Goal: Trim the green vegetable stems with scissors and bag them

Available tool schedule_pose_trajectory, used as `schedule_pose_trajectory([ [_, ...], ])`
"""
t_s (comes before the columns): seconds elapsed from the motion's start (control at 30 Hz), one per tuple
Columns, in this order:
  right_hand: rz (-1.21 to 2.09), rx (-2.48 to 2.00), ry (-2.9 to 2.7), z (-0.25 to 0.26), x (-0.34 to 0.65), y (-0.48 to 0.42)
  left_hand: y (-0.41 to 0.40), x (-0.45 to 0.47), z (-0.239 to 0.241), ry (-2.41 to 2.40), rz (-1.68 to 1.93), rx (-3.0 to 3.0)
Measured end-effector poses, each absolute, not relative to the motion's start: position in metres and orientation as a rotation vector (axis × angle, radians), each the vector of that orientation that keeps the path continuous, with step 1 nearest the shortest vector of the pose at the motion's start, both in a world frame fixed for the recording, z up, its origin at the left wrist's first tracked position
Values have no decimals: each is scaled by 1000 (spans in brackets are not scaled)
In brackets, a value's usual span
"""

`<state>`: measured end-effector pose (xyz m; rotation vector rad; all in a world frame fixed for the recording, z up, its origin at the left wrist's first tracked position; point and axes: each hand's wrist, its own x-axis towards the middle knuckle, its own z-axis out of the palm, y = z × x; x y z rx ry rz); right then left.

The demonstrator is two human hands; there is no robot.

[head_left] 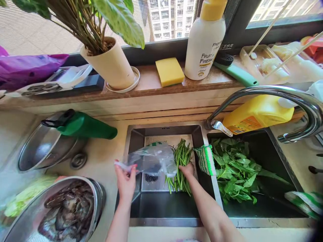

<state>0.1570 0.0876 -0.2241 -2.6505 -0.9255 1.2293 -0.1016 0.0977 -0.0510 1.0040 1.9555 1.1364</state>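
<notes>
My left hand (126,181) pinches the edge of a clear plastic bag (153,158), which stretches to the right over the left sink basin (151,139). My right hand (188,170) is closed around a bunch of green stems (182,161) in that basin, beside the far end of the bag. The stems lie lengthwise, their lower ends toward me; the bag's end touches or overlaps them. Beneath the bag, the black drain strainer (150,178) is partly hidden. Leafy greens (234,168) fill much of the right basin.
A green-and-white cloth (205,159) hangs over the divider. The faucet (267,89) arches above the right basin. At left stand a bowl of shrimp (68,208), a metal bowl (37,144) and a green bottle (87,126). The sill holds a potted plant (111,65), sponge (170,71) and white bottle (205,47).
</notes>
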Motion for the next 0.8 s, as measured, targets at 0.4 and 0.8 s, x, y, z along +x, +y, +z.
schedule_pose_trajectory([
  [0.4,1317,-2510,-955,-206,179,95,96,-83,-25,1973,1081,1172],
  [0.8,1658,-1912,-660,-180,183,83,78,-53,-101,1926,522,1160],
])
